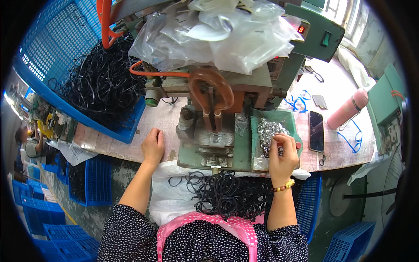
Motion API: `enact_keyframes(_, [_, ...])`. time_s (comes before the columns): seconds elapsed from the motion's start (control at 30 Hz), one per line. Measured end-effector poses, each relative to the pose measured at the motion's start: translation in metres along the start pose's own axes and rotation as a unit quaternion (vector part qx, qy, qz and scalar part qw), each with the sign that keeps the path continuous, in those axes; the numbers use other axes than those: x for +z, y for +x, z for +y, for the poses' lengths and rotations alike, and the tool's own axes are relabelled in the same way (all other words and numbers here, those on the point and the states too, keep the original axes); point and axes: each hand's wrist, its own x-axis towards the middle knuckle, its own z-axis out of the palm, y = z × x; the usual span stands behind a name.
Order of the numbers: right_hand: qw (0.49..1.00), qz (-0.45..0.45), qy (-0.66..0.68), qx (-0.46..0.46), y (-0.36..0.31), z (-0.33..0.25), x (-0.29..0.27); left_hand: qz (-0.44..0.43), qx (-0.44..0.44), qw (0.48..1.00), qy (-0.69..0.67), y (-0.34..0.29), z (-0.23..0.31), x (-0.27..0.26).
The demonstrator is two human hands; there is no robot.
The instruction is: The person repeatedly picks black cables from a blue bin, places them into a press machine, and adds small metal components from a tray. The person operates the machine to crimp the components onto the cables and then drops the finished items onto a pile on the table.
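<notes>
My left hand [152, 145] rests on the pale tabletop left of a green press machine [187, 155], fingers curled, with nothing seen in it. My right hand [284, 155] is over a green tray [286, 117] holding small shiny metal pieces [267, 127]. Its thumb and forefinger are pinched together among the pieces; whatever is between them is too small to make out. Between my hands is the press head with its brown looped guard [227, 94] above a metal die [217, 139]. A tangle of black cords [222, 194] lies in my lap on white sheeting.
At left, a blue crate [83, 114] holds more black cords [102, 83]. Clear plastic bags [218, 37] cover the machine's top. To the right are a phone [316, 131], a pink bottle [348, 109] and blue cords [358, 139]. Blue crates [91, 181] stand on the floor; another person [32, 146] works far left.
</notes>
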Motion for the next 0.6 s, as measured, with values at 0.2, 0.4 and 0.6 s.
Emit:
enact_keyframes(0.2, [1.000,0.002,0.002,-0.007,0.0000,0.0008,0.0002,0.005,0.009,1.000,0.005,-0.0004,0.0011,0.0004])
enact_keyframes(0.4, [1.000,0.000,-0.001,-0.007,-0.0005,0.0011,-0.0002,0.007,0.009,1.000,0.012,-0.0011,0.0011,0.0009])
enact_keyframes(0.6, [1.000,0.001,-0.001,-0.009,-0.0009,0.0017,0.0004,0.012,0.016,1.000,0.010,-0.0018,0.0009,0.0016])
